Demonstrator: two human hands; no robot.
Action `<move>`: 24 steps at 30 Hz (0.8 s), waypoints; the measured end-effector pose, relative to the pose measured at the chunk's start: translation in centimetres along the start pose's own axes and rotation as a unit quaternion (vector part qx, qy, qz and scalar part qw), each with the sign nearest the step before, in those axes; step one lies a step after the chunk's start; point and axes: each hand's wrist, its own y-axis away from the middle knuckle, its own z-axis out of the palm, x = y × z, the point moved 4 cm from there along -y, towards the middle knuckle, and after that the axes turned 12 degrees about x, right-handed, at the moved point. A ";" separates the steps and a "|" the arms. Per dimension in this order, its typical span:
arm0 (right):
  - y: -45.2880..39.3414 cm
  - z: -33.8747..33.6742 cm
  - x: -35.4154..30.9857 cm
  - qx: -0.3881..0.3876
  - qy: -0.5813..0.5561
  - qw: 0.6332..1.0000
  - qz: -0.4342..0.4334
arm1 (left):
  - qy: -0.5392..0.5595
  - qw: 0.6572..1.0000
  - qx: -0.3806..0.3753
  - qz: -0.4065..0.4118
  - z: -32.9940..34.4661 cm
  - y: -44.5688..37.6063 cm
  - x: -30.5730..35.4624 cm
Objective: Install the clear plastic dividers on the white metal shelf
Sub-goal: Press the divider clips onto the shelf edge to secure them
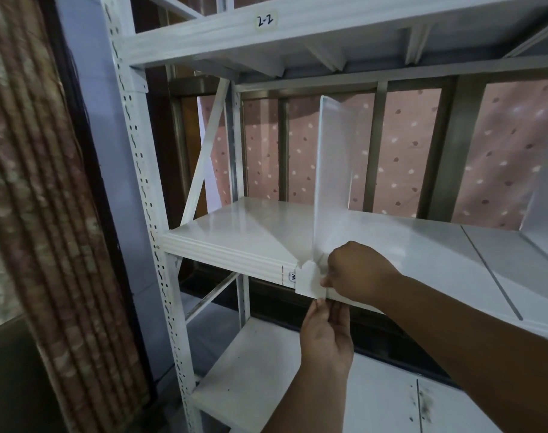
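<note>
- head view: right hand [355,270] curled over the shelf's front lip, fingers closed w/ thumb & fingertips pinching the divider's front clip [308,281], which hangs down over the shelf edge.
- left hand [325,335] comes up from below, fingers closed in a pinch on the clip's lower edge, just under the right hand.
- clear divider [335,170] stands upright on the middle white shelf [235,235], running front to back, base on the shelf surface, front end at the lip beside a small paper label [292,277].
- handling, my guess: thin plastic sheet, light, fairly stiff but w/ some flex; smooth, prob slippery, could crack if the clip is forced.
- best hold looks like low down at the clip/front corner, not the tall free panel, which would bend & wobble.
- 2nd clear panel [544,182] at far right, only partly in view.
- upper beam has a tag reading "2-2" [265,20].
</note>
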 end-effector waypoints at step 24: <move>-0.6 0.9 -1.8 0.074 0.110 0.990 0.047 | 0.000 0.999 0.033 0.013 -0.1 -1.3 3.9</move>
